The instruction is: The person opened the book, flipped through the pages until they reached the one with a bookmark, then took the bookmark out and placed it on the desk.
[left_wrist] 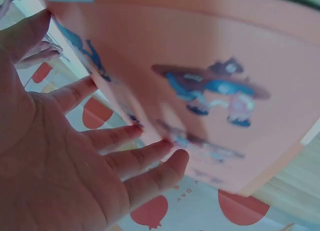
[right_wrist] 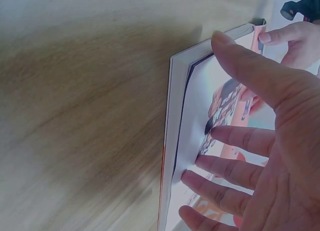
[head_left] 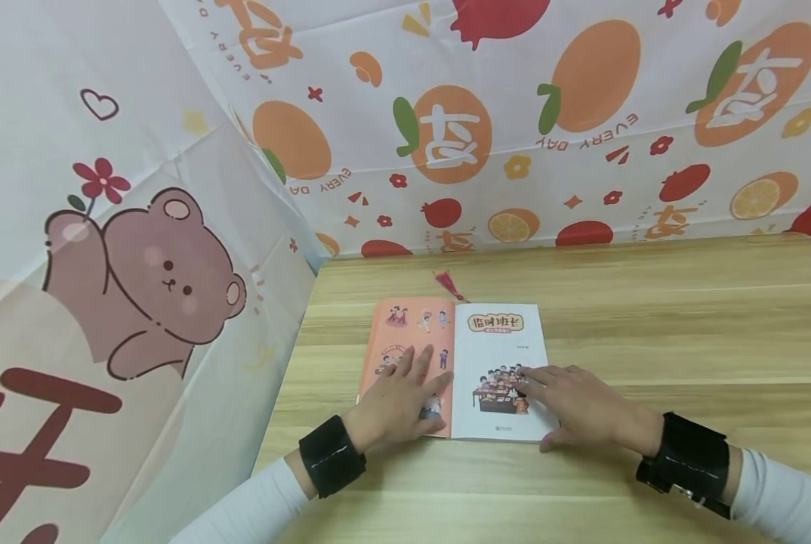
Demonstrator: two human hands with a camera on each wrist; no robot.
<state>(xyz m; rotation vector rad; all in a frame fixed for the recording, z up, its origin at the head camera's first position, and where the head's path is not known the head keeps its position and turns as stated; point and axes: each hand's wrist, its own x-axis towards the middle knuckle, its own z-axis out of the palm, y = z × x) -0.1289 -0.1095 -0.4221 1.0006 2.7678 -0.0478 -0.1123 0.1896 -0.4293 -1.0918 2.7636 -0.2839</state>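
Observation:
An open book (head_left: 494,355) lies on the wooden table, its left page orange with small cartoon figures, its right page white with a title and a classroom drawing. My left hand (head_left: 399,397) rests on the orange page (left_wrist: 210,46) with fingers spread, its thumb near the lower edge by the fold. On the white page my right hand (head_left: 582,404) touches the drawing with its fingertips, while its thumb lies at the book's lower right corner. In the right wrist view, the thick block of pages (right_wrist: 182,81) shows under the right hand's fingers.
A red tassel (head_left: 449,285) sticks out above the book's top edge at the fold. The wooden table (head_left: 684,325) extends to the right of the book. Fruit-printed cloth (head_left: 514,113) hangs behind it, and a bear-printed cloth (head_left: 168,264) hangs at the left.

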